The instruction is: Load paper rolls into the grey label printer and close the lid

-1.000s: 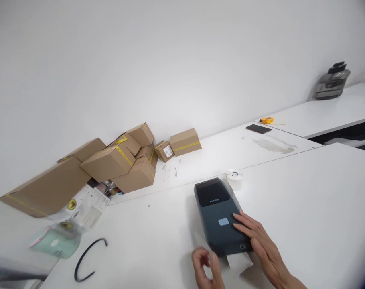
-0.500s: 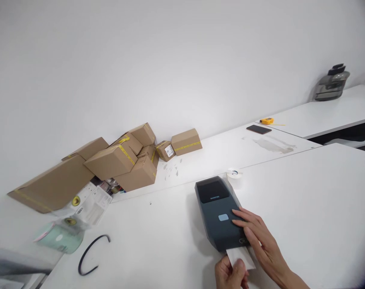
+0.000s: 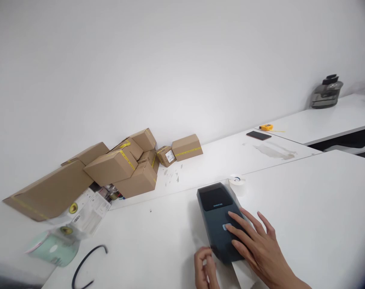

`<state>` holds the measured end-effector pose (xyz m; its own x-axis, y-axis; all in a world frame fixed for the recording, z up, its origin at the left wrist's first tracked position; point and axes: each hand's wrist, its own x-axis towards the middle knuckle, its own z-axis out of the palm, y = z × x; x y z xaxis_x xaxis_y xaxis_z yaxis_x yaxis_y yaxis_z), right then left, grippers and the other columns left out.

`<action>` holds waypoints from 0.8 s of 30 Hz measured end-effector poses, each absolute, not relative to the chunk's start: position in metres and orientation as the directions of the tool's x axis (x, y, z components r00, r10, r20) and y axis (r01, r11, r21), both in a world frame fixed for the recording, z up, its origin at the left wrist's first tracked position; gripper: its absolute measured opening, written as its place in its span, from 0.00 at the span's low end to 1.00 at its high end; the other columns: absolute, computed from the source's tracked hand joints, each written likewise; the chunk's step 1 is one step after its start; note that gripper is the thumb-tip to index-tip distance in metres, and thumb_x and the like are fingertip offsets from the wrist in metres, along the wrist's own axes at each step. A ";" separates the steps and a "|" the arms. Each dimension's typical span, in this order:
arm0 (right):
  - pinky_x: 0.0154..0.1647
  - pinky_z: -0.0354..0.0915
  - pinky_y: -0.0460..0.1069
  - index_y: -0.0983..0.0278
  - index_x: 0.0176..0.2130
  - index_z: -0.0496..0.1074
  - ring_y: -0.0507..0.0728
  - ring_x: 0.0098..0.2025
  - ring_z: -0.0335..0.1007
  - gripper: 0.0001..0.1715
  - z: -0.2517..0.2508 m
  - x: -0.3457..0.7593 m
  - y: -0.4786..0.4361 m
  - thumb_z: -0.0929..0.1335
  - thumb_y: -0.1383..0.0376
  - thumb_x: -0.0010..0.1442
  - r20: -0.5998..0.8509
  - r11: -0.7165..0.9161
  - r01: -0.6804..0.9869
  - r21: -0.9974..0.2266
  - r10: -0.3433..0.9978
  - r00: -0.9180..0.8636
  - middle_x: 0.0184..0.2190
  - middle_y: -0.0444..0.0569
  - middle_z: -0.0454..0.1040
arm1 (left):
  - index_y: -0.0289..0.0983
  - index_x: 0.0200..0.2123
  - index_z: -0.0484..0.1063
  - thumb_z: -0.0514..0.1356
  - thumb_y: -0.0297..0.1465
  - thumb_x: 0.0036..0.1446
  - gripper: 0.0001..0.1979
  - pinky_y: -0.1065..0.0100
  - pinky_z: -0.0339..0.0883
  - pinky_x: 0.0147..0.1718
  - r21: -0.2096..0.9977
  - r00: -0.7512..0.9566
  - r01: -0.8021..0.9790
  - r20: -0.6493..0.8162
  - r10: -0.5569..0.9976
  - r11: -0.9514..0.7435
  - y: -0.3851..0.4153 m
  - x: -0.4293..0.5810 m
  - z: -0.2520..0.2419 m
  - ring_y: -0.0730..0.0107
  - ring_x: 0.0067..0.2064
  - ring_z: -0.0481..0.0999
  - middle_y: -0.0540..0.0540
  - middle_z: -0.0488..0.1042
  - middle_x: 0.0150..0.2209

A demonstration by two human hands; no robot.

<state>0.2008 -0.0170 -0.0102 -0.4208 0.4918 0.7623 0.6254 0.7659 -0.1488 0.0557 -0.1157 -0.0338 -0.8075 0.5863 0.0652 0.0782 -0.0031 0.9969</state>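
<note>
A dark blue-grey label printer [image 3: 221, 241] with a glossy black window lies on the white table, its narrow front toward me. Spread over its right side is my right hand [image 3: 260, 249], open, one fingertip on the light-blue button [image 3: 227, 227]. My left hand [image 3: 205, 269] is beside the printer's front left corner, fingers loosely curled and apart, nothing visible in them; whether it touches the casing is unclear. A white paper strip [image 3: 242, 273] sticks out from the printer's front, partly hidden under my right hand. Behind the printer stands a white paper roll [image 3: 237, 185].
Cardboard boxes [image 3: 110, 164] are piled at the back left. Near them lie a plastic-wrapped package [image 3: 92, 212], a mint-green container [image 3: 54, 247] and a curved black band [image 3: 86, 263]. Farther right are a phone [image 3: 258, 135], a yellow tape measure [image 3: 266, 127] and a dark translucent jug [image 3: 326, 94].
My left hand has let go of the paper and moved left to the printer's corner. My right hand has slid onto the button with its fingers spread wider. The view has tilted slightly upward.
</note>
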 end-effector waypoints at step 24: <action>0.60 0.63 0.61 0.54 0.66 0.55 0.62 0.61 0.65 0.28 0.096 0.167 0.074 0.56 0.54 0.70 0.668 0.697 0.166 -0.698 0.717 -0.199 0.62 0.52 0.65 | 0.36 0.59 0.64 0.55 0.43 0.60 0.27 0.64 0.62 0.56 0.970 -0.588 0.226 0.068 0.806 0.083 -0.030 0.019 0.007 0.58 0.61 0.66 0.36 0.65 0.62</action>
